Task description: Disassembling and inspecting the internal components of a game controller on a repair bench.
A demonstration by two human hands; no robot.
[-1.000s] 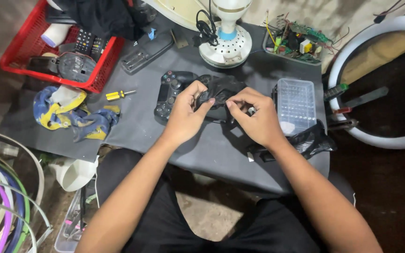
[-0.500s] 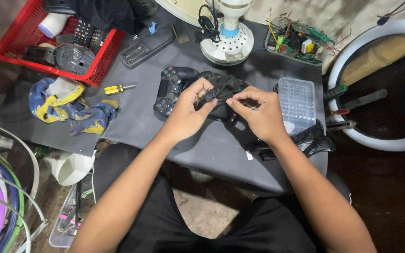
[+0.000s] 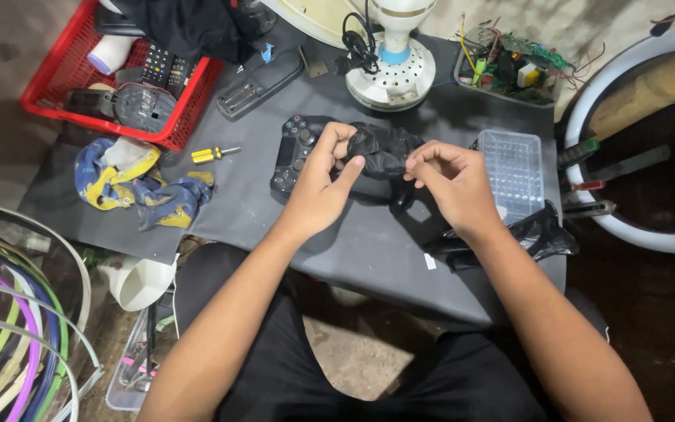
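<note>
Fingers of the left hand [image 3: 318, 187] and right hand [image 3: 451, 181] pinched a crumpled black bag [image 3: 383, 150] above the grey tabletop [image 3: 369, 242]. A tug might have dragged the black controller [image 3: 294, 152] beneath it toward the tabletop's far edge.

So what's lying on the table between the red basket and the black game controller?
In the head view, a small yellow-handled screwdriver lies on the dark mat between the red basket and the black game controller; otherwise that stretch is bare.

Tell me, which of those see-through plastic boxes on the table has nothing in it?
The clear ridged box beside the right hand looks empty. The tray at the table's far edge holds circuit boards and wires.
</note>
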